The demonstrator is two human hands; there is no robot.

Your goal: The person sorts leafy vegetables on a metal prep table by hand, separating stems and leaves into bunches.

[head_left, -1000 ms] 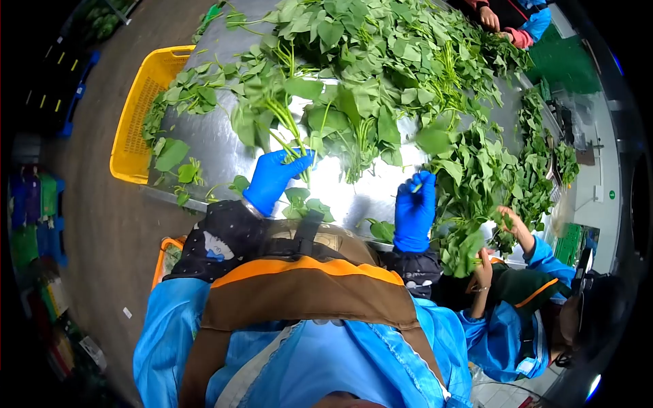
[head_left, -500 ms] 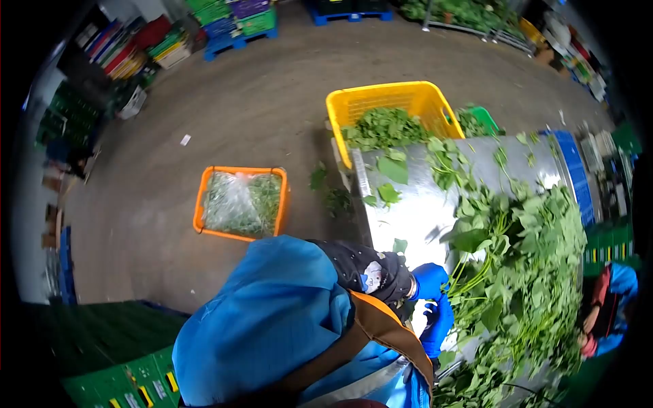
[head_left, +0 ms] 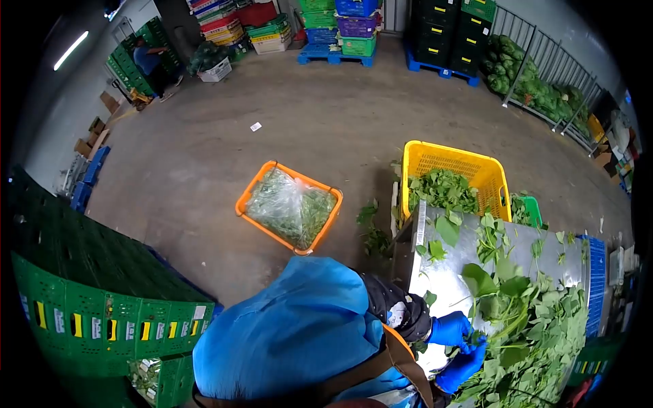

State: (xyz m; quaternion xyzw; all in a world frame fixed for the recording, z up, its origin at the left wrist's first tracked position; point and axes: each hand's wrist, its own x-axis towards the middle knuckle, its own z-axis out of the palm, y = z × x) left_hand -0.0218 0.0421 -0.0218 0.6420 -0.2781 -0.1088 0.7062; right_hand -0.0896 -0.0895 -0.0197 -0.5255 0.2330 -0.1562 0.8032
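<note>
Over the metal table [head_left: 442,285], both hands wear blue gloves and are close together. My left hand [head_left: 451,329] is closed around the stems of a small bunch of leafy greens [head_left: 507,306], whose leaves point away over the table. Just below it, my right hand [head_left: 465,365] has its fingers drawn together at the same stems; whatever is between them is too small to make out. A large heap of greens [head_left: 544,340] covers the table beyond the hands.
A yellow basket [head_left: 469,160] with greens stands at the table's end. An orange crate [head_left: 262,234] with bagged greens is on the floor. Green crates [head_left: 95,319] are stacked at the left. A distant person [head_left: 148,61] stands near more crates.
The view has swung left toward the floor, bringing the orange crate and stacked crates into sight. My hands, apart a second ago, have come together at the bunch's stems.
</note>
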